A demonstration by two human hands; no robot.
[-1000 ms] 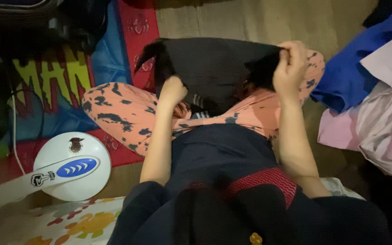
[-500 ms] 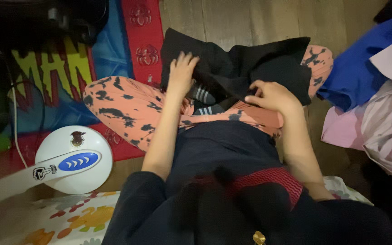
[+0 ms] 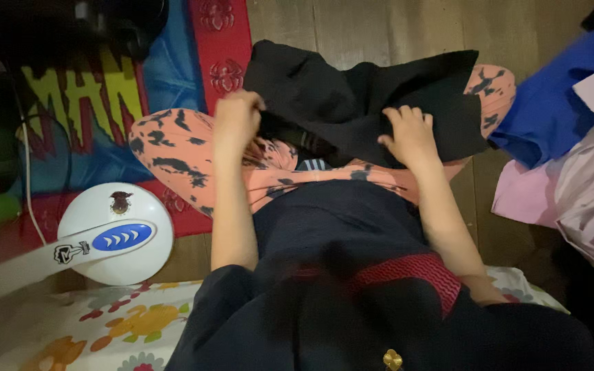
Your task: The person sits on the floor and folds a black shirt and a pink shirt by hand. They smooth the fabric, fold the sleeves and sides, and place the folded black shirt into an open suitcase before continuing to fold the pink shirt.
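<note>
Wooden floor (image 3: 379,27) is lying under the whole scene, and the person is sitting on it with crossed legs in dim light. Nearest to the camera, a dark top with a red patterned band (image 3: 400,271) is covering the body, and a floral sheet (image 3: 104,330) is spreading at the near left. Just beyond the sheet, a white round fan base with a blue oval panel (image 3: 115,233) is standing on the floor.

Further out, the orange trousers with black blotches (image 3: 180,154) are crossing the middle, and the black garment (image 3: 352,103) is lying across them, over the knees, crumpled and not flat. The left hand (image 3: 237,120) is clenching the garment's left edge. The right hand (image 3: 407,134) is resting with fingers spread on the cloth; whether it is pinching the fabric, I cannot tell.

To do this step well, I think both hands should be pulling the cloth apart evenly, so the creases are going out and the edges are lining up over the lap.

At the far left a colourful comic-print mat (image 3: 104,89) is lying, and at the far right a pile of blue and pale pink clothes (image 3: 572,151) is waiting.
</note>
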